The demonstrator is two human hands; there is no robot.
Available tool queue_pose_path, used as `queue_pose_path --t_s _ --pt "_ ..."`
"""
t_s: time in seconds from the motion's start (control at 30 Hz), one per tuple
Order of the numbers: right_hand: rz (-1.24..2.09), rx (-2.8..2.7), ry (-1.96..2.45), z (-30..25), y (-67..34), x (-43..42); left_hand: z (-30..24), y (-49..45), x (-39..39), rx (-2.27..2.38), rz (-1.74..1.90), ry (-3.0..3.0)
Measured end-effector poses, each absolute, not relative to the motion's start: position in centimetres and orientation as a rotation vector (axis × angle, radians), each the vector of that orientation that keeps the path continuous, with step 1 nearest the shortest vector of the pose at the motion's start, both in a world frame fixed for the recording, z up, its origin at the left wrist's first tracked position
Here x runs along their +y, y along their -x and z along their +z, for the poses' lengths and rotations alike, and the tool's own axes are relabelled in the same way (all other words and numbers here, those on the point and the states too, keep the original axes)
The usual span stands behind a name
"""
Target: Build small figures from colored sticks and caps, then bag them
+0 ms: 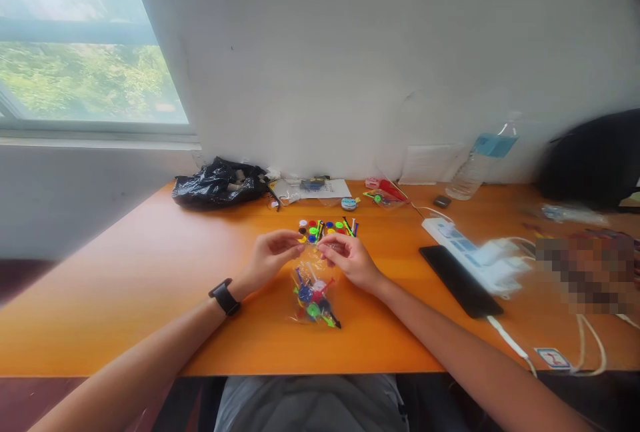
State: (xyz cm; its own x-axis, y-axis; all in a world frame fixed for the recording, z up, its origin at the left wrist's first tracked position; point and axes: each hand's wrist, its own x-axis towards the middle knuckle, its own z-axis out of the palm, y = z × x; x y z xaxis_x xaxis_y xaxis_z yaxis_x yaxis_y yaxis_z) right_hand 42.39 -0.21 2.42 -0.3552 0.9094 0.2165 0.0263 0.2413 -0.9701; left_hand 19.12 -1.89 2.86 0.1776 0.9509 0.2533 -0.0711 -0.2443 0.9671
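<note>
A clear plastic bag [314, 271] lies on the wooden table in front of me, with small coloured plastic pieces [313, 311] inside: round discs and thin sticks in blue, green, red, white and black. My left hand [273, 255], with a black watch [225, 296] on its wrist, pinches the bag's top edge from the left. From the right, my right hand [350, 260] pinches the same edge, thumb and fingers together. Just beyond my fingertips are rows of loose discs [339, 226] and sticks [320, 230], partly hidden by the hands.
At the back left is a black plastic bag [217, 184]. Paper, a small round tin [349, 203] and a bagged set of pieces [385, 199] lie along the wall. To the right are a phone [460, 280], a power strip [450, 245], cables and a leaning water bottle [467, 172].
</note>
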Motion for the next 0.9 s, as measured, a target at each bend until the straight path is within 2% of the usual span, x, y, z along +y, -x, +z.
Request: queue_pose_path --t_s 0.33,0.9 --pt "1.266 -1.672 0.878 2.6 -42.1 -0.8 3.8 -19.5 -2.7 0.985 1.1 -1.589" --pt "1.34 -1.719 0.859 2.1 -42.4 0.1 4.1 -19.7 -2.9 0.931 1.028 -1.431"
